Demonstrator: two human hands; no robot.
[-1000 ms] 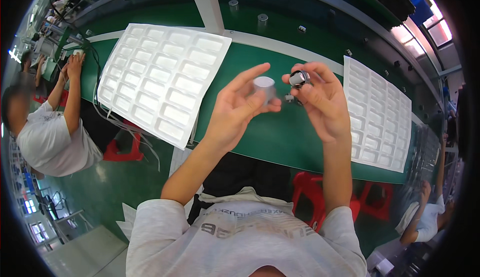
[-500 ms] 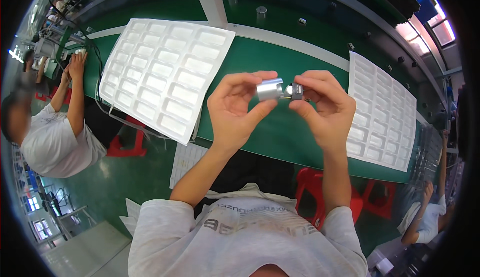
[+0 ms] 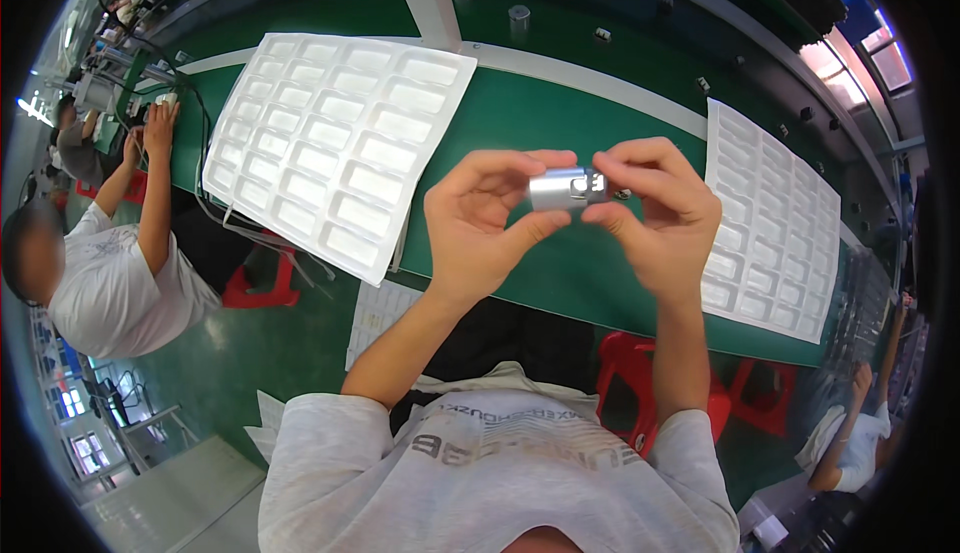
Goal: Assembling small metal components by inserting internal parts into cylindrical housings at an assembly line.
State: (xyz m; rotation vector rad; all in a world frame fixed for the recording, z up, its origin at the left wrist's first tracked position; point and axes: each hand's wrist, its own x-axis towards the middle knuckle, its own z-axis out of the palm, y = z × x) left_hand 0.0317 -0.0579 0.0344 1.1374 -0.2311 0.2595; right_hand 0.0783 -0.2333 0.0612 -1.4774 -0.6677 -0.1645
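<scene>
Between my hands, above the green bench, a silver metal cylinder (image 3: 552, 190) and a dark end piece (image 3: 597, 187) meet end to end. My left hand (image 3: 482, 215) pinches the cylinder between thumb and fingers. The dark end piece is gripped by the fingertips and thumb of my right hand (image 3: 660, 203). A notch shows in the cylinder's wall near the joint. Whether the two parts are fully seated I cannot tell.
A white moulded tray (image 3: 409, 161) with rows of pockets lies left of my hands, another white tray (image 3: 765, 215) to the right. Beyond the white rail (image 3: 585, 73), a few metal cylinders (image 3: 519, 20) and small dark parts stand. A co-worker (image 3: 120, 283) sits at left.
The gap between the cylinder and the dark end piece has closed; the end piece now sits against the cylinder's open end. Both hands have shifted slightly to the right.
</scene>
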